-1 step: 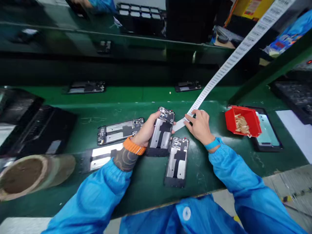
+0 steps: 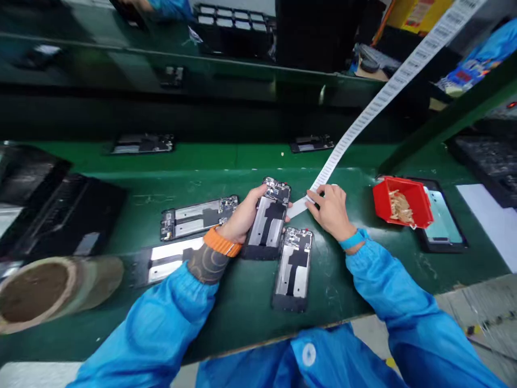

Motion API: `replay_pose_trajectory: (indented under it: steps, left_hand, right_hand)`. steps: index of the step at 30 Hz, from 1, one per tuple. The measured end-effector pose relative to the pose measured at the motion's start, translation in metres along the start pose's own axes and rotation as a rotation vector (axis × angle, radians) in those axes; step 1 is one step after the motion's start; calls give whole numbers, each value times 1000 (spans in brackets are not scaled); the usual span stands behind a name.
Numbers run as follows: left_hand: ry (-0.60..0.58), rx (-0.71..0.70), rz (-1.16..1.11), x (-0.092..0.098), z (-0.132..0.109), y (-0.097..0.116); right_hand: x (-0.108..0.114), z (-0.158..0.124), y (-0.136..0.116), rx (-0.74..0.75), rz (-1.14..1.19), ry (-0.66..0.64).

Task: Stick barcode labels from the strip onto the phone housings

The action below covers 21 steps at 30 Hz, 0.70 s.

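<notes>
**Phone frame in one hand, label strip in the other**

We see the left hand closed around an open phone frame, its grip wrapping the frame's left edge and tilting it up off the green tabletop. The right hand pinches the end of a long white label strip, fingers shut on it just beside the frame's top corner. A second frame lies flat directly below the held one, and a third lies to the left. A red bin of small tan parts sits near the right hand.
</notes>
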<state>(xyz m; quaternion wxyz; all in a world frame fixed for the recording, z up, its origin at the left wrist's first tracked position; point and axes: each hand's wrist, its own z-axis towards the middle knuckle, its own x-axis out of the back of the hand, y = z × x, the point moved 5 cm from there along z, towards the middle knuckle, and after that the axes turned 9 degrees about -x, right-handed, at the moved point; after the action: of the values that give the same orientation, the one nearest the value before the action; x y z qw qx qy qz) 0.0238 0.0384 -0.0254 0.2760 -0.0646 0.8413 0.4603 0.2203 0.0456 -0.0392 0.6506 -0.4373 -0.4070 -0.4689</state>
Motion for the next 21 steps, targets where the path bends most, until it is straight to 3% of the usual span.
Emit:
replay_pose_trajectory:
  steps: [4,10,15,21]
  left_hand:
    - [-29,-17,18,-11,16,9]
    - [-146,16,4,-33,43,5]
    - [-228,92,-8,-28,46,-10]
    - [-149,147,9,-23,46,-14]
  right_hand:
    - [-8,5,-1,48,88,-30]
    - [-3,8,11,-14,273,57]
    - [1,10,14,30,286,35]
    - [3,11,12,69,279,5]
